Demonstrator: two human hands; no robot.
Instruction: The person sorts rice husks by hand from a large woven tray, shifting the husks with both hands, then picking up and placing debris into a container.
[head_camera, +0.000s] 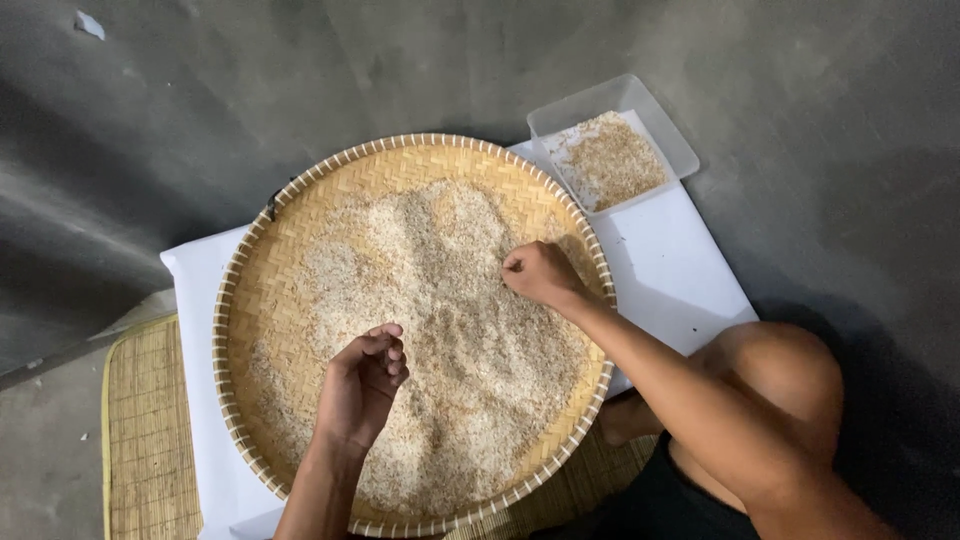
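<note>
Hands (365, 380) (540, 272) pinch rice (440, 330) in woven tray (250, 260); husk-filled plastic lid (612, 150) beside

There was a single view, from a camera worn on the person's head, and it looked almost straight down from close above the work. It sat near enough that the round woven tray (232, 300) filled the middle of the frame, with the left hand (362, 385) and right hand (540, 273) coming in from the bottom edge and the lower right. The dark floor (200, 90) took the upper part, a small plastic tray (655, 120) the upper right and a straw mat (150, 430) the lower left.
</note>
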